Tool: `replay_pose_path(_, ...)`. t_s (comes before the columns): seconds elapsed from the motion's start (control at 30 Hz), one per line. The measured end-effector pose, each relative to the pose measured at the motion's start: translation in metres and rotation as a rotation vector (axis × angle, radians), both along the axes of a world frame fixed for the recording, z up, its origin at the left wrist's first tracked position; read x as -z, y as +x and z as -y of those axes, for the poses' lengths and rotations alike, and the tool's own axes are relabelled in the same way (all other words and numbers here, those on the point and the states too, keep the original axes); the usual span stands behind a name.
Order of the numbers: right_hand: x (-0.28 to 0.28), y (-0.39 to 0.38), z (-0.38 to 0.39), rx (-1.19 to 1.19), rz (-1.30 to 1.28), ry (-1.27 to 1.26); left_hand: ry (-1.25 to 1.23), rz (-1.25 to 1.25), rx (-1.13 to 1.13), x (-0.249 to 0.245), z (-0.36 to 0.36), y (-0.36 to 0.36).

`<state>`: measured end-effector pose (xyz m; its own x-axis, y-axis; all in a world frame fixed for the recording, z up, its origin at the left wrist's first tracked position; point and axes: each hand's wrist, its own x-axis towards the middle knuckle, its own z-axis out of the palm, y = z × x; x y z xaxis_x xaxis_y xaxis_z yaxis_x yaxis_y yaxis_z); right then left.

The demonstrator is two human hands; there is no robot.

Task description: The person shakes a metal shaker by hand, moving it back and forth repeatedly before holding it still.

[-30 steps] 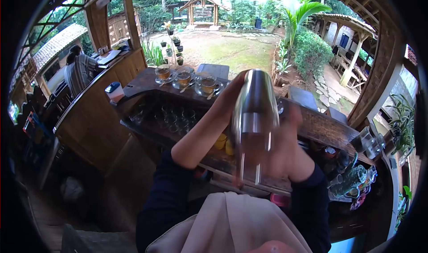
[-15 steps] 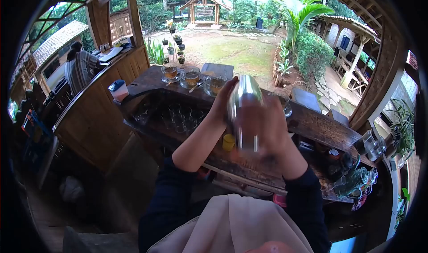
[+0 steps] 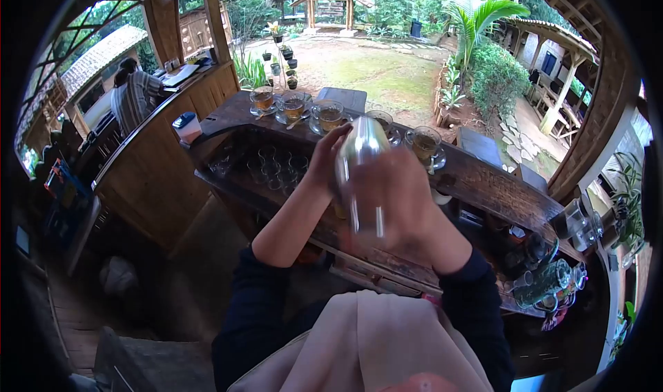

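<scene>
A shiny silver cocktail shaker (image 3: 364, 138) is held up in front of me, tilted and smeared by motion. My left hand (image 3: 324, 163) is closed around its left side. My right hand (image 3: 404, 193), blurred, wraps its right side and lower part. Beyond the shaker, on the dark wooden counter (image 3: 483, 190), glass cups of amber drink stand on saucers in a row. Among them are a left cup (image 3: 262, 100), a middle cup (image 3: 329, 114) and a right cup (image 3: 424, 143). The shaker partly covers the view of the counter behind it.
Several empty glasses (image 3: 276, 168) sit on the lower shelf at left. A lidded container (image 3: 186, 127) stands at the counter's left end. Glass jars and pitchers (image 3: 549, 285) crowd the right end. Another person (image 3: 135, 99) in a striped top leans at a side counter.
Both hands have moved slightly left with the shaker, still gripping it. The right-hand cups now show more fully. The whole view has shifted a little.
</scene>
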<state>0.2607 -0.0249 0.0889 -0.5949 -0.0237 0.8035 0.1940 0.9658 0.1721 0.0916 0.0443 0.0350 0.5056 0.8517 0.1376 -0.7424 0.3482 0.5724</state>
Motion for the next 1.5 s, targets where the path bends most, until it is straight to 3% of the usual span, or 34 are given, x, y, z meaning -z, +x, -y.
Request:
replay_pose_path(0.03, 0.011, -0.007, -0.038, -0.086, -0.263, -0.224, 0.434, -0.131, -0.364, 0.053, -0.053, 0.017)
replay_pose_path(0.07, 0.006, -0.001, -0.041, -0.094, -0.314, -0.703, -0.194, 0.186, -0.285, 0.014, -0.012, 0.039)
replay_pose_path(0.13, -0.001, 0.021, -0.02, -0.022, -0.346, -0.326, 0.137, 0.358, 0.005, 0.038, -0.028, 0.044)
replay_pose_path(0.2, -0.027, 0.044, 0.046, -0.057, 0.13, 0.035, 0.222, 0.055, -0.044, -0.038, 0.049, 0.064)
replay_pose_path(0.23, -0.013, 0.05, 0.06, -0.169, 0.032, 0.39, 0.232, 0.165, 0.261, -0.033, 0.033, 0.067)
replay_pose_path(0.27, -0.008, 0.055, 0.068, -0.277, -0.065, 0.748, 0.738, 0.155, 0.178, -0.039, 0.043, 0.081)
replay_pose_path(0.33, -0.015, 0.075, 0.067, -0.386, -0.089, 0.783, 1.051, 0.417, 0.21, -0.044, 0.041, 0.115)
replay_pose_path(0.37, -0.02, 0.086, 0.067, -0.504, -0.115, 0.804, 0.815, 0.324, 0.17, -0.044, 0.043, 0.117)
replay_pose_path(0.4, -0.016, 0.101, 0.056, -0.43, -0.1, 0.484, 0.575, 0.225, 0.133, -0.042, 0.047, 0.116)
replay_pose_path(0.43, -0.01, 0.12, 0.033, -0.133, 0.146, 0.321, 0.412, -0.003, 0.285, -0.03, -0.001, 0.12)
replay_pose_path(0.47, -0.026, 0.125, 0.025, 0.088, -0.09, 0.038, 0.0, 0.05, 0.419, -0.019, -0.021, 0.13)
replay_pose_path(0.53, -0.023, 0.144, 0.007, 0.146, -0.417, -0.7, 0.004, 0.108, -0.022, -0.014, -0.01, 0.187)
replay_pose_path(0.57, -0.026, 0.156, 0.022, 0.18, -0.386, -0.452, 0.157, 0.329, 0.244, -0.01, -0.005, 0.194)
replay_pose_path(0.67, -0.039, 0.184, 0.095, 0.155, -0.06, 0.132, 0.019, -0.03, 0.387, -0.05, 0.028, 0.217)
replay_pose_path(0.7, -0.036, 0.192, 0.11, 0.05, -0.043, 0.426, 0.171, -0.004, 0.436, -0.057, 0.042, 0.23)
replay_pose_path(0.73, -0.034, 0.201, 0.119, -0.055, -0.014, 0.719, 0.658, 0.101, 0.328, -0.06, 0.054, 0.247)
replay_pose_path(0.8, -0.041, 0.227, 0.117, -0.053, -0.004, 0.759, 0.933, 0.42, 0.44, -0.08, 0.063, 0.282)
replay_pose_path(0.83, -0.044, 0.242, 0.114, -0.079, -0.003, 0.79, 0.779, 0.235, 0.421, -0.072, 0.041, 0.289)
replay_pose_path(0.87, -0.03, 0.261, 0.098, 0.205, -0.078, 0.695, 0.751, -0.235, 0.332, -0.071, 0.005, 0.305)
replay_pose_path(0.9, -0.059, 0.288, 0.1, 0.397, 0.134, 0.382, 0.607, -0.118, 0.491, -0.065, -0.026, 0.333)
replay_pose_path(0.93, -0.063, 0.299, 0.082, 0.569, -0.082, 0.244, 0.455, -0.003, 0.641, -0.059, -0.039, 0.356)
replay_pose_path(0.97, -0.064, 0.312, 0.072, 0.544, -0.328, -0.23, 0.215, 0.065, 0.492, -0.067, -0.014, 0.379)
replay_pose_path(1.0, -0.075, 0.332, 0.077, 0.615, -0.365, -0.5, -0.023, 0.13, 0.339, -0.076, 0.013, 0.4)
replay_pose_path(1.07, -0.081, 0.35, 0.106, 0.651, -0.324, -0.219, 0.126, 0.169, 0.493, -0.085, 0.022, 0.424)
replay_pose_path(1.13, -0.095, 0.335, 0.16, 0.769, 0.003, 0.279, 0.998, -0.167, 0.221, -0.086, 0.035, 0.432)
replay_pose_path(1.17, -0.088, 0.333, 0.185, 0.757, 0.119, 0.338, 0.406, 0.188, 0.787, -0.094, 0.05, 0.435)
replay_pose_path(1.2, -0.088, 0.342, 0.188, 0.774, 0.131, 0.334, 0.34, 0.291, 0.872, -0.123, 0.09, 0.429)
replay_pose_path(1.27, -0.088, 0.365, 0.186, 0.772, 0.083, 0.459, 0.963, 0.625, 0.542, -0.129, 0.104, 0.461)
replay_pose_path(1.3, -0.088, 0.378, 0.184, 0.771, 0.059, 0.522, 0.967, 0.465, 0.572, -0.135, 0.087, 0.478)
replay_pose_path(1.33, -0.091, 0.39, 0.182, 0.768, 0.038, 0.59, 0.626, 0.316, 0.646, -0.144, 0.078, 0.498)
replay_pose_path(1.4, -0.108, 0.406, 0.169, 0.775, -0.166, 0.645, 0.686, 0.472, 1.106, -0.149, 0.045, 0.54)
replay_pose_path(1.43, -0.109, 0.419, 0.161, 0.83, -0.364, 0.272, 0.415, 0.313, 0.946, -0.148, 0.054, 0.552)
replay_pose_path(1.47, -0.109, 0.433, 0.157, 0.667, -0.64, -0.155, 0.151, 0.149, 0.771, -0.149, 0.063, 0.561)
replay_pose_path(1.5, -0.109, 0.432, 0.17, 0.722, -0.589, -0.014, 0.523, 0.109, 0.538, -0.144, 0.088, 0.543)
